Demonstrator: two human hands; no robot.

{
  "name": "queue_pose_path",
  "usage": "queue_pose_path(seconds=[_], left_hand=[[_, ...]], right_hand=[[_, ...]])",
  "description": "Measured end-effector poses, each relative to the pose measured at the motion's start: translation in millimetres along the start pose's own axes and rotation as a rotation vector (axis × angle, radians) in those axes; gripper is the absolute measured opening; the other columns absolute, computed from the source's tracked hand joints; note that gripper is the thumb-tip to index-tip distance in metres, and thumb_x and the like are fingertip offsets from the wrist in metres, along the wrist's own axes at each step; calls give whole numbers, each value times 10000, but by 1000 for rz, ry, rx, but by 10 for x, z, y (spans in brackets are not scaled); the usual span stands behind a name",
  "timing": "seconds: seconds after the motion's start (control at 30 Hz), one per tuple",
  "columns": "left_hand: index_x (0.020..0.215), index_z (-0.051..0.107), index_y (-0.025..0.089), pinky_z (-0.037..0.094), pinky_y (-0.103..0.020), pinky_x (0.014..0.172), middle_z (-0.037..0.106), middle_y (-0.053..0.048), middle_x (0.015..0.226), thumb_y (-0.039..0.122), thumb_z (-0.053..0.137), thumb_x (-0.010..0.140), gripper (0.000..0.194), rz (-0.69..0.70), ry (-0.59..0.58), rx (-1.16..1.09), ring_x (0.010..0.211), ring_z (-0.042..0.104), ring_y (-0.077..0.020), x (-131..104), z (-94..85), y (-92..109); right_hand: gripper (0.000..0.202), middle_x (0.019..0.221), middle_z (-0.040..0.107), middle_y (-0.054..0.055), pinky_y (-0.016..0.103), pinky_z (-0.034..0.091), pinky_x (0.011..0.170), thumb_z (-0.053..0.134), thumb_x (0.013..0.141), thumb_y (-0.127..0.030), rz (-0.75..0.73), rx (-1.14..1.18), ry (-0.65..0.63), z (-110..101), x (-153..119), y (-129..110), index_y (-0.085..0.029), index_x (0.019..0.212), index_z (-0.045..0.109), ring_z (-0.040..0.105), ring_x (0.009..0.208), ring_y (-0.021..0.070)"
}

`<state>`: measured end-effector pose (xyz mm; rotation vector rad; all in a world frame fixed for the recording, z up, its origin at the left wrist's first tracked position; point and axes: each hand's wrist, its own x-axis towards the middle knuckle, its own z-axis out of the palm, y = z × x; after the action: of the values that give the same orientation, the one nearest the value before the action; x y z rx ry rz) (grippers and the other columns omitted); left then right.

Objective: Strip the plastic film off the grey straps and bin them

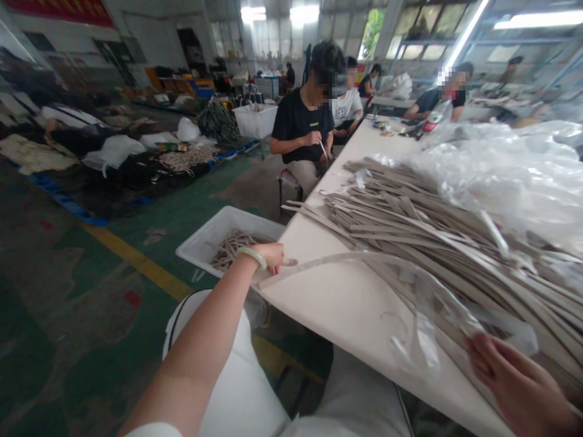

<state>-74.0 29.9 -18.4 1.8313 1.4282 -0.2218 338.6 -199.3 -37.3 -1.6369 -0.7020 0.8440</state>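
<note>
My left hand, with a pale green bangle at its wrist, is at the near left corner of the pale table. Its fingers are partly blurred, and a small pale piece shows at the fingertips. My right hand is closed on the right end of a long, thin strip. This strip arches over the table toward the left corner, beside my left hand. Behind it lies a heap of flat grey-beige strips. Clear plastic film hangs under the arch.
A white bin holding short strips stands left of the table corner. Crumpled clear plastic covers the table's far right. A person in a black shirt sits at the left edge; other people sit farther back. A bottle stands beyond.
</note>
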Motion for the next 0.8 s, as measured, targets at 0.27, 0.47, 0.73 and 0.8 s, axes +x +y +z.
queue_pose_path(seconds=[0.27,0.47,0.73,0.8], left_hand=[[662,612,135,432,-222,521,591,11,565,266,753,570,213,205,-130,-338,521,542,-124,25,579,421],[856,545,142,484,-234,602,633,-46,842,410,652,719,320,305,-29,-656,691,588,-133,-64,1112,766],[796,533,151,356,-197,426,566,12,634,422,773,630,398,150,2,-1263,496,494,-98,-264,1618,1018],[792,534,145,350,-192,414,521,28,567,483,728,685,404,87,-124,-1446,455,462,-86,-306,1599,1108]], right_hand=[[410,547,521,-32,164,318,405,778,636,-503,250,298,-403,1320,-575,-27,-152,726,587,419,447,58],[516,715,635,0,302,519,658,714,612,-630,422,320,-430,1814,-851,79,-188,803,528,611,629,139],[478,475,294,-124,134,162,324,600,721,-646,545,265,-490,1751,-841,25,-202,715,423,201,371,19],[483,467,286,-124,144,89,327,587,724,-657,591,250,-527,1790,-909,3,-213,712,395,181,361,20]])
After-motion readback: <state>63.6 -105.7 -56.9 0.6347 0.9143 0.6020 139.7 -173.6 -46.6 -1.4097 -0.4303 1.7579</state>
